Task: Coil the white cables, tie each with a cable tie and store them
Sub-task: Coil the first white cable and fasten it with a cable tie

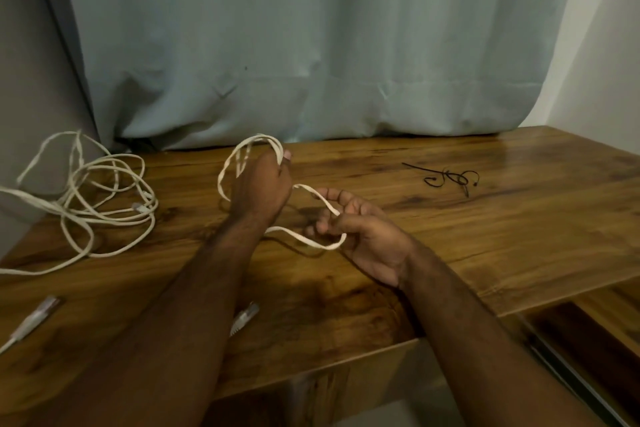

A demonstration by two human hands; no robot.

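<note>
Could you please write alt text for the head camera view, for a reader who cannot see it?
A person's left hand grips small loops of flat white cable while the right hand feeds its slack over a brown wooden table. A loose tangled white cable lies at left, thin black cable ties at right.

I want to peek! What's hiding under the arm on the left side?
Under the left forearm a white cable plug pokes out on the wooden table. The cord joined to it is covered by the arm, so where it runs cannot be seen.
</note>
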